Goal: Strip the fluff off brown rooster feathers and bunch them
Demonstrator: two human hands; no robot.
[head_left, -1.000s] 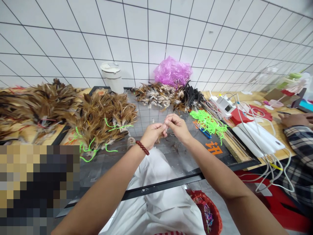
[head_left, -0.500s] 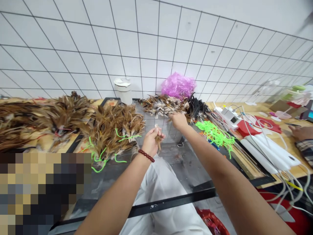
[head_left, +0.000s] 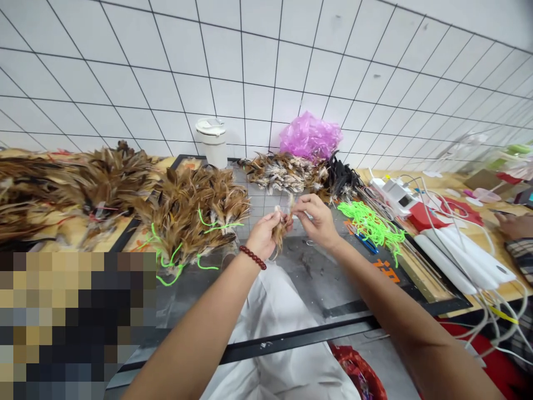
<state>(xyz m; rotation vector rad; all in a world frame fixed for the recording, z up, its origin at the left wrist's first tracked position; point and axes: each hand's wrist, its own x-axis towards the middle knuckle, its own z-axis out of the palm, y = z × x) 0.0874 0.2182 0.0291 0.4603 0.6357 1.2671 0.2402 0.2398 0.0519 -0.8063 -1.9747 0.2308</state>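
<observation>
Carefully, I am pinching the feather bundle [head_left: 280, 233] in my left hand [head_left: 263, 234] while my right hand [head_left: 320, 222] fingers [head_left: 301, 209] are nipping one loose feather [head_left: 290, 204] against it, best with quills aligned.

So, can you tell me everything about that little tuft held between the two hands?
It is a small bunch of feathers, brown and tan with pale fluff near the top, soft and wispy. The left hand pinches it so its tips hang down below that hand; the right hand pinches its upper end from the other side. It is held in the air above the dark worktop, in front of the larger feather piles.
</observation>
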